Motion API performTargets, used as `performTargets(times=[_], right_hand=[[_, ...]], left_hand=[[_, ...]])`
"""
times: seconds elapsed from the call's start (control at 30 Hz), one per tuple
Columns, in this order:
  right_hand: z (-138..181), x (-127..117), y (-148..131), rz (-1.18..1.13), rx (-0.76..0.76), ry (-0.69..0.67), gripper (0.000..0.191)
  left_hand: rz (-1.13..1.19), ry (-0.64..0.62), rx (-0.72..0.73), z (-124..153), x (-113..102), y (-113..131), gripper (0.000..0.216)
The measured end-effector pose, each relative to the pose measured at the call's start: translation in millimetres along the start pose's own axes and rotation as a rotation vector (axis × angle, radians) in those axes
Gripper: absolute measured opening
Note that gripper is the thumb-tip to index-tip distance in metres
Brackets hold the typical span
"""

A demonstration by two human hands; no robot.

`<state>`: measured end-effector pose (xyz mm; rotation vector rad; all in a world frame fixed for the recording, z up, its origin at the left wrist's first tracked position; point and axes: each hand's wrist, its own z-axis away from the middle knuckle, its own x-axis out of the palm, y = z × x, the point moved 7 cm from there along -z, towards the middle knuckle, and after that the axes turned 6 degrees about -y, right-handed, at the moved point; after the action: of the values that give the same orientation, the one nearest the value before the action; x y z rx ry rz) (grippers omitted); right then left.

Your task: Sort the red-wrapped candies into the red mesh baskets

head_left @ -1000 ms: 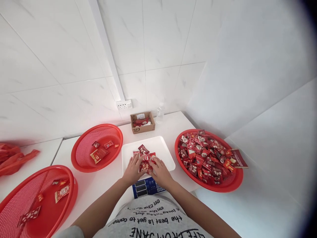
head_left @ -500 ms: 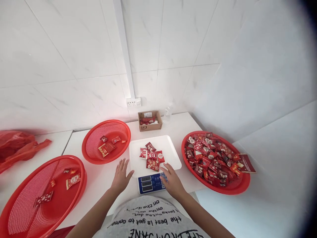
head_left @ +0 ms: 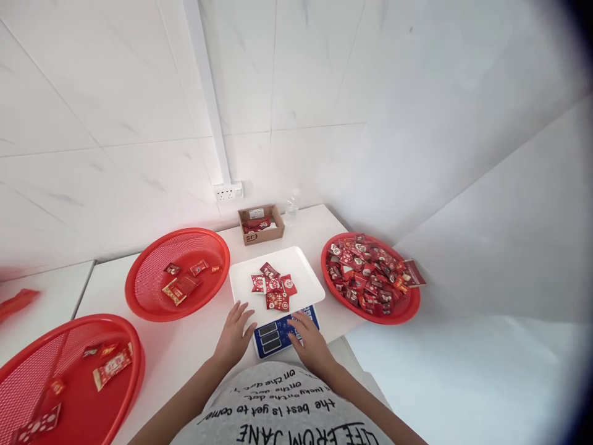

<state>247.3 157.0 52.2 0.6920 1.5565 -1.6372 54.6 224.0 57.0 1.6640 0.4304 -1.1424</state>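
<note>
Several red snack packets (head_left: 277,300) lie overlapping in the middle of a white scale tray (head_left: 306,278). Below the tray shows the scale's blue panel (head_left: 269,337), with dark display windows and keys. At the tray's near left corner is my left hand (head_left: 234,334), fingers apart and nothing in it. My right hand (head_left: 309,341) hovers over the right part of the blue panel, fingers spread, also holding nothing. Whether its fingertips touch the keys I cannot tell.
To the right, a red basket (head_left: 330,289) is heaped with red packets. Two more red baskets, one at back left (head_left: 139,303) and one at front left (head_left: 134,395), hold a few packets. Behind the tray stand a small cardboard box (head_left: 266,236) and a clear bottle (head_left: 292,207).
The view has turned toward the right, so the baskets, box and tray appear further left. My right hand has drawn back slightly from the tray's edge over the panel. The packets stay put.
</note>
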Motion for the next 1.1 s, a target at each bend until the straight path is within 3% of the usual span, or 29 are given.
performTargets(times=[0.13,0.33,0.47,0.7,0.93,1.1], right_hand=[[8,5,-2,-0.009,0.021,0.033,0.033],[18,19,-10,-0.022,0.062,0.050,0.031],[17,12,-18,-0.038,0.095,0.075,0.030],[-26,-15,-28,0.109,0.095,0.069,0.033],[-67,-29,-13,0.247,0.244,0.017,0.031],[-78,-26,7,0.114,0.312,-0.012,0.021]], left_hand=[[0.108,-0.006,0.061,1,-6,12,0.024],[0.251,-0.138,-0.019,12,-4,8,0.024],[0.333,-0.187,-0.048,16,-7,8,0.023],[0.403,-0.210,-0.115,19,-12,11,0.024],[0.427,-0.190,-0.168,21,-15,17,0.024],[0.428,-0.173,-0.210,12,-12,24,0.023]])
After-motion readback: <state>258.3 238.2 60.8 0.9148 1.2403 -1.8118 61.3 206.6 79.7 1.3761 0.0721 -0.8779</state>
